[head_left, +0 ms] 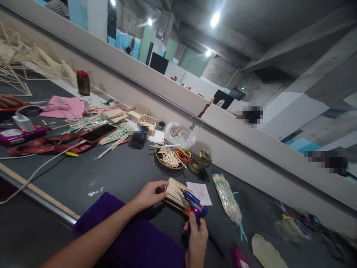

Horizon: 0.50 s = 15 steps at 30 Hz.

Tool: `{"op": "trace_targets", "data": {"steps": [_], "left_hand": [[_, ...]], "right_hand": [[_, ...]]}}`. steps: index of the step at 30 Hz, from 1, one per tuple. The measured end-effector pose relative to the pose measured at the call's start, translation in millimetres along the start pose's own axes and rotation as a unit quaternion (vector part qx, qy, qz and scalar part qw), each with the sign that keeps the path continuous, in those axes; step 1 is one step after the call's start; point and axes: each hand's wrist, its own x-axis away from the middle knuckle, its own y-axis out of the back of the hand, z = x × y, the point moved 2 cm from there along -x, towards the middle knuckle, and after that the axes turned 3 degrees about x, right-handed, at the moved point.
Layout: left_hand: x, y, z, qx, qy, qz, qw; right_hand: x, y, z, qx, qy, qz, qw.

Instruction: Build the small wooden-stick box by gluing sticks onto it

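Observation:
My left hand (150, 193) grips the near-left end of a small flat panel of wooden sticks (176, 193) that lies on the dark table (122, 171). My right hand (196, 240) is closed round the handle of a blue glue gun (195, 206) with a red light on it. The gun's nozzle points at the top of the stick panel. A white paper slip (201, 192) lies just beyond the panel.
A round tray of sticks and scissors (171, 158), a green glass jar (200, 160), a clear bag (180, 134) and a packet of sticks (227, 199) lie beyond. A purple cloth (134, 238) covers the near edge. Phone (98, 133), loose sticks, pink paper (65, 107) and stick frames (22, 63) fill the left.

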Motion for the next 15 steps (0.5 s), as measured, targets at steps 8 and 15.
{"op": "trace_targets", "data": {"steps": [8,15], "left_hand": [[0.9,1.8,-3.9,-0.007,-0.006,0.001,1.000],[-0.1,1.0,0.1,-0.016,-0.013,-0.005,1.000]], "right_hand": [[1.2,-0.1,1.0,0.004,-0.004,-0.008,1.000],[0.6,-0.4,0.3,0.003,-0.011,-0.001,1.000]]}}
